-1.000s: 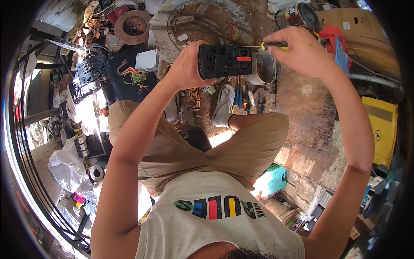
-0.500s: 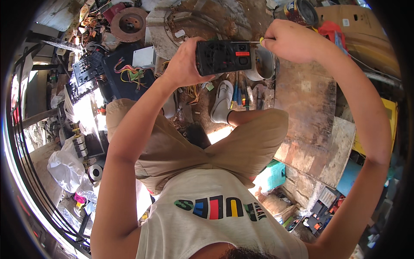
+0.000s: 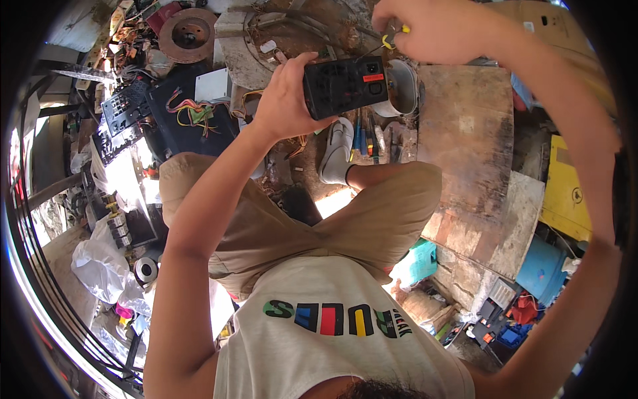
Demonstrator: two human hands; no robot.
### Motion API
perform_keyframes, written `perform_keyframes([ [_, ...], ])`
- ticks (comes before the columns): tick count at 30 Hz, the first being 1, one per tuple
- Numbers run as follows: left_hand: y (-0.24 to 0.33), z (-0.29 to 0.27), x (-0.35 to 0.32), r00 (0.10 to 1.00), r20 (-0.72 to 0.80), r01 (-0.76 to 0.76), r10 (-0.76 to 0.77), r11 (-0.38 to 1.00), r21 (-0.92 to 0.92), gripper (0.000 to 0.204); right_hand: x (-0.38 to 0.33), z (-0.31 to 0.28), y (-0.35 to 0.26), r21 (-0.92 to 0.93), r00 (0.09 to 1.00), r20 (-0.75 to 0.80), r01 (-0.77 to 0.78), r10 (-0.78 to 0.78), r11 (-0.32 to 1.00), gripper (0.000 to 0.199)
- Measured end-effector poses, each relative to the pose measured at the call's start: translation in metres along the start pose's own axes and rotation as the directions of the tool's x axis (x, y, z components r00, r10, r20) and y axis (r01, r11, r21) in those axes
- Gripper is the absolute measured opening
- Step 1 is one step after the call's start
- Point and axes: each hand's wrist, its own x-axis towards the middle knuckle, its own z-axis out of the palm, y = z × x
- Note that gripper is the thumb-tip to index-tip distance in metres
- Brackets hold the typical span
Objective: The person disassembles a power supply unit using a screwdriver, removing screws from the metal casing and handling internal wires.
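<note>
My left hand [image 3: 284, 100] is closed around the left end of a black computer power supply [image 3: 339, 100], holding it up in front of me. Its face with the fan grille, power socket and red label is turned toward me. In my closed right hand [image 3: 428, 33] is a screwdriver [image 3: 387, 42] with yellow on its handle. The thin shaft slants down and left to the supply's upper right edge. Whether the tip sits in a screw is too small to tell.
Below the supply, several hand tools [image 3: 367, 136] lie beside my shoe [image 3: 337, 149]. A grey bucket [image 3: 403, 90] stands just right of it. Wooden boards [image 3: 465, 133] lie to the right. Left are coloured cables [image 3: 196, 114], a white box [image 3: 212, 85] and a rusty disc [image 3: 188, 35].
My right hand has moved up and a little left, and the screwdriver has swung from nearly level to a slant. My left hand still grips the power supply, now slightly tilted.
</note>
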Motion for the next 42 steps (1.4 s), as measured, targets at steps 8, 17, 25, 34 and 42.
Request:
perform_keyframes([
  [8,-0.006,0.011,-0.001,1.000,0.007,-0.011,0.011,0.999,-0.042,0.098,0.020,0.023,0.025,0.298,0.883,0.366,-0.412,0.295,0.861,0.027],
  [17,-0.012,0.007,-0.005,1.000,-0.018,-0.018,0.017,0.998,-0.054,0.098,0.022,0.061,0.059,-0.284,0.924,-0.263,0.200,-0.277,0.938,0.022],
  [25,-0.008,0.016,0.001,0.998,-0.038,-0.050,0.048,0.998,-0.049,0.098,0.012,0.032,-0.002,-0.766,0.959,0.079,0.233,-0.271,0.599,0.030],
  [34,-0.011,0.007,-0.005,1.000,-0.004,-0.021,0.021,0.999,-0.025,0.100,-0.005,0.026,0.017,0.060,0.901,-0.386,0.240,-0.199,0.969,0.036],
  [42,-0.004,0.012,0.000,0.999,-0.017,-0.039,0.039,0.998,-0.047,0.097,-0.036,0.036,0.045,0.082,0.968,-0.250,0.017,0.004,0.997,0.033],
])
